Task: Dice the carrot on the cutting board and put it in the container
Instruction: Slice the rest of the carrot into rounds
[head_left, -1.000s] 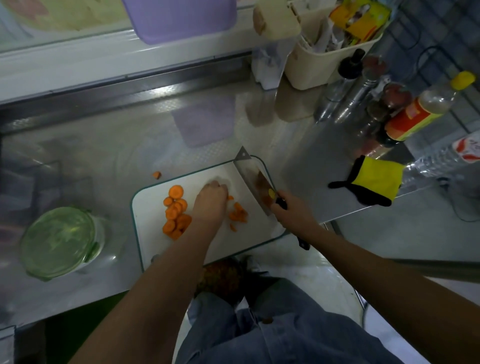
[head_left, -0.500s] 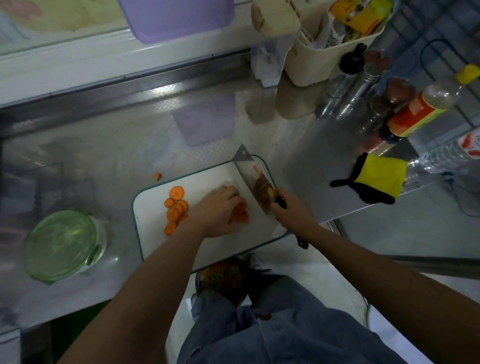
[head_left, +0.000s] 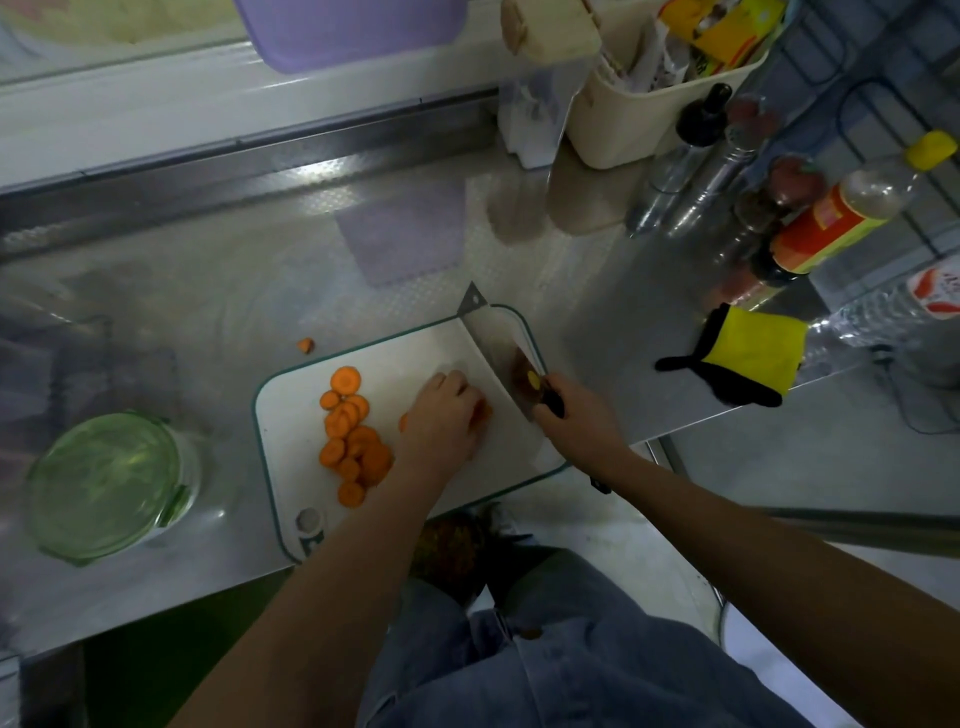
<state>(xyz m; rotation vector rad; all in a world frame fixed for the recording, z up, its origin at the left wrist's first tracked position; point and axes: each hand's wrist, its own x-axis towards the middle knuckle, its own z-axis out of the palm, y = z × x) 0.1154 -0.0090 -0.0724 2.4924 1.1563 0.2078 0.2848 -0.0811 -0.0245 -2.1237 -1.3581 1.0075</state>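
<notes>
Two hands: left hand (head_left: 441, 415) curled round carrot pieces (head_left: 483, 410), right hand (head_left: 576, 421) gripping cleaver (head_left: 493, 348).
Blade: just right of those pieces.

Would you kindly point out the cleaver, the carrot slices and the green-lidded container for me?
cleaver (head_left: 496, 345): head view, flat of the blade.
carrot slices (head_left: 358, 441): head view, a slice in the middle of the pile.
green-lidded container (head_left: 104, 483): head view, centre of the lid.

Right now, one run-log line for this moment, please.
left hand holds carrot piece; right hand grips cleaver; carrot slices piled on cutting board; container lidded
</notes>
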